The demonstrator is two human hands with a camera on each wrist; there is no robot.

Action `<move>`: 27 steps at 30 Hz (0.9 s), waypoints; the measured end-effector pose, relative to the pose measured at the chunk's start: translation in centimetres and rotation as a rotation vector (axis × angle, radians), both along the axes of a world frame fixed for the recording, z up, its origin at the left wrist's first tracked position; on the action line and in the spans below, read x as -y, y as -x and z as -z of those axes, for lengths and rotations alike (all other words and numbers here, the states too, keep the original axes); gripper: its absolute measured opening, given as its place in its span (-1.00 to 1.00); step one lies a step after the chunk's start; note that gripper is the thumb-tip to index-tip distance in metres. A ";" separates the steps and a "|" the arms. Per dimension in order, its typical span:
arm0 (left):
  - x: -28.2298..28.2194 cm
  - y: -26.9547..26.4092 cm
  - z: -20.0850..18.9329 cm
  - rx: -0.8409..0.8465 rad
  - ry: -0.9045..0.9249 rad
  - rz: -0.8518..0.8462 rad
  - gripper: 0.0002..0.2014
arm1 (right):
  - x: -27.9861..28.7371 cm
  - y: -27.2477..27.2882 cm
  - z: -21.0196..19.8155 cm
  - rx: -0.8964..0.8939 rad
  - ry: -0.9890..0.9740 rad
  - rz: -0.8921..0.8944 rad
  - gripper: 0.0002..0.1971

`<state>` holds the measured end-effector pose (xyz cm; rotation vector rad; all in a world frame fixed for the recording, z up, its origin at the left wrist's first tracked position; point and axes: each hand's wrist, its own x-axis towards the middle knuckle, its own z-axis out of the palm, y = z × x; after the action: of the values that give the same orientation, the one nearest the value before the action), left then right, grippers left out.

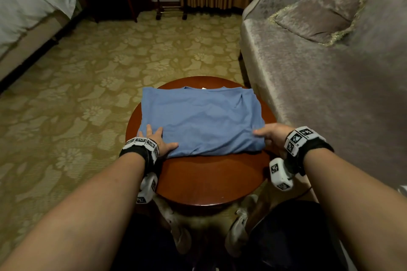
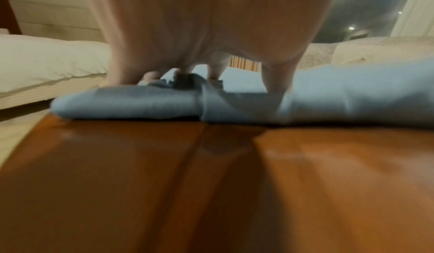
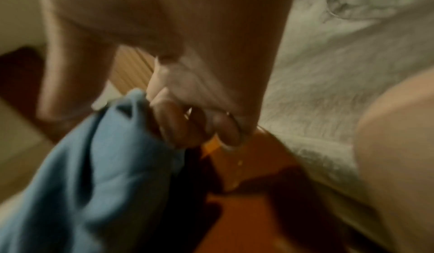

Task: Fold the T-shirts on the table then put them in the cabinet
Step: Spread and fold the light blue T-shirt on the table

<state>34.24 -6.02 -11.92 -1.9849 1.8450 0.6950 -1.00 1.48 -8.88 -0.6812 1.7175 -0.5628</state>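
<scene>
The soft blue cotton T-shirt (image 1: pixel 201 120), already doubled over, could slump unevenly or slide off the glossy round reddish-brown wooden worktop (image 1: pixel 211 180) at 9 o'clock, where its edge overhangs, should one corner rise ahead of the other. The left hand (image 1: pixel 157 138) lies on the shirt's 7 o'clock corner, fingers (image 1: pixel 149 131) spread and flat. The right hand (image 1: pixel 272 135) pinches the 4 o'clock corner, thumb above, fingers (image 3: pixel 178 127) curled beneath.

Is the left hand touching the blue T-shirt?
Touching. In the head view the left hand lies flat on the near left corner of the blue T-shirt; the left wrist view shows fingers pressing the cloth.
</scene>
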 end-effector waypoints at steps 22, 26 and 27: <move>-2.0 0.1 1.4 0.054 0.049 -0.015 0.12 | 0.0 -5.6 2.8 -0.884 -0.040 -0.742 0.16; -1.3 -0.5 0.8 0.135 0.020 -0.030 0.20 | -1.0 -5.0 3.4 -0.927 -0.154 -0.822 0.27; -0.9 -0.6 0.7 0.153 0.008 -0.024 0.21 | -0.9 -5.0 3.2 -0.931 -0.165 -0.828 0.28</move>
<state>34.85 -5.15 -12.59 -2.0080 1.7406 0.5269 3.99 2.34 -12.12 -1.5689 2.0229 0.5679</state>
